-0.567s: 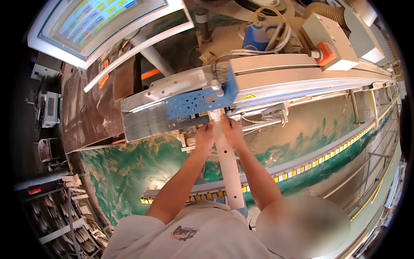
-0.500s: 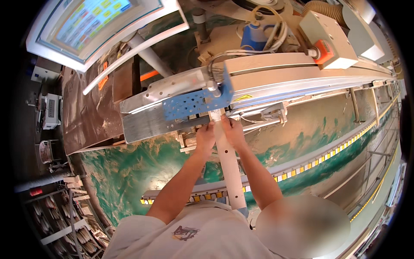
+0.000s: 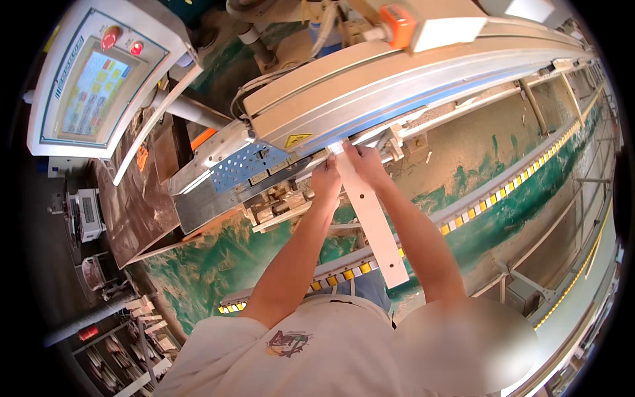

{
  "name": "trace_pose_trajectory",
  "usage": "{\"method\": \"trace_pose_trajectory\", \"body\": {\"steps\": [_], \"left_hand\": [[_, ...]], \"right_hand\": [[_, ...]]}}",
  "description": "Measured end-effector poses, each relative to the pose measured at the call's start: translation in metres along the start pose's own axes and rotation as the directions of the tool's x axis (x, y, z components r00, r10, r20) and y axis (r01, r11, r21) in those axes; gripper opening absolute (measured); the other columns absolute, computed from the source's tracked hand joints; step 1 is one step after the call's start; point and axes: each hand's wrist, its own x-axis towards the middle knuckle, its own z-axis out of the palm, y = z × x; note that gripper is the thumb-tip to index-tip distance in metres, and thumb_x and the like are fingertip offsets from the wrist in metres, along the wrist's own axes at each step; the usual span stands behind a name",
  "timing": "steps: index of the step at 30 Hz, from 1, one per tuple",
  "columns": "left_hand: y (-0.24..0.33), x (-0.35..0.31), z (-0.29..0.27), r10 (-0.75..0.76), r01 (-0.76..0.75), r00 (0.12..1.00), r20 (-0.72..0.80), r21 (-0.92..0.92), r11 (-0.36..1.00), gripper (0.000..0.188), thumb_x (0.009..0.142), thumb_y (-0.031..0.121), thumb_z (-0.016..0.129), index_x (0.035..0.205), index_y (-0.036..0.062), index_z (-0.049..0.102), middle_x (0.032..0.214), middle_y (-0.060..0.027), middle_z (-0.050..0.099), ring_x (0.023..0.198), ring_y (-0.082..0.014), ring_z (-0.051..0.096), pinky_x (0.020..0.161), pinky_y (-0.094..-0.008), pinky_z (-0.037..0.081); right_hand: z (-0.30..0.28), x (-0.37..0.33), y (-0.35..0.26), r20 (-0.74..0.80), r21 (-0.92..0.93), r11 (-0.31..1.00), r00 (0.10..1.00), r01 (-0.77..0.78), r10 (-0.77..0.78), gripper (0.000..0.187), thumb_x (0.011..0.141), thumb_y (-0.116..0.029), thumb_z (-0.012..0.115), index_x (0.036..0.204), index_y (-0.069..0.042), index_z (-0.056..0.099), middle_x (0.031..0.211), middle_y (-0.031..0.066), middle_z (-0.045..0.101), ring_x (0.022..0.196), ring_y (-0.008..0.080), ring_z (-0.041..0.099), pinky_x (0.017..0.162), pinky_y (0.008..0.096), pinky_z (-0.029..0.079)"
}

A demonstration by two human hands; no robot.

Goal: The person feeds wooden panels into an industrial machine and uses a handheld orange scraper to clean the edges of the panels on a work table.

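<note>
Pale board (image 3: 376, 221), gripped near its far end, out in front of the body and between left forearm (image 3: 291, 264) and right forearm (image 3: 426, 251). Left hand (image 3: 326, 181) closed against the left edge, thumb toward the upper face; right hand (image 3: 367, 167) closed over the right edge, set slightly farther forward, hence nearer the far end. Little gap between the 2 grips beyond the board's own width. Undersides out of sight, so cannot tell how the fingers lie below.

Long axis running from the grips back toward the trunk, slanting to the right on the way, with 2 dark holes along the exposed length. Near end free of any hand, closer to the right forearm than to the left, seen from overhead across the rail with yellow and white blocks (image 3: 476, 210).

Far end directed away from the body, at the lower edge of the long machine beam (image 3: 410, 79), just by its blue strip (image 3: 403, 119). Cannot tell whether touching or tucked beneath. To the left of the left hand, a perforated blue plate (image 3: 241, 165) and a flat grey metal plate (image 3: 211, 208). Farther left, a control panel (image 3: 96, 79) with lit screen; past the beam, an orange box (image 3: 398, 26).
</note>
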Motion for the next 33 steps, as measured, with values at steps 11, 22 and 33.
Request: {"method": "trace_pose_trajectory", "body": {"steps": [11,22,33], "left_hand": [[0.063,0.028,0.086,-0.094,0.118,0.967,0.235,-0.091,0.989,0.031,0.105,0.032,0.055,0.123,0.0082,0.063,0.103,-0.0079,0.07,0.091,-0.0254,0.068,0.086,-0.0516,0.055],[-0.127,-0.247,-0.028,-0.31,-0.148,0.289,0.906,0.362,0.92,0.029,0.104,0.028,0.067,0.118,0.0024,0.066,0.088,-0.0018,0.067,0.089,-0.0124,0.067,0.07,-0.0281,0.053],[-0.313,-0.281,-0.149,-0.52,-0.624,0.191,0.833,0.511,0.591,0.037,0.097,0.026,0.073,0.115,-0.0059,0.07,0.099,-0.0117,0.076,0.078,-0.0171,0.069,0.074,-0.0326,0.055]], "right_hand": [[-0.123,-0.083,-0.033,-0.364,-0.198,0.977,0.919,0.083,-0.152,0.05,0.102,-0.05,0.055,0.119,-0.006,0.07,0.11,0.0191,0.074,0.105,0.0403,0.069,0.092,0.0482,0.053],[-0.064,-0.784,0.333,-0.709,0.656,0.754,-0.38,-0.044,0.595,0.038,0.102,-0.036,0.063,0.09,-0.001,0.069,0.07,0.0057,0.066,0.062,0.0151,0.064,0.056,0.0299,0.048],[0.163,-1.075,0.367,-0.248,0.851,0.523,-0.836,0.053,0.488,0.06,0.092,-0.029,0.072,0.139,0.004,0.055,0.136,0.023,0.065,0.126,0.035,0.062,0.109,0.0417,0.046]]}}
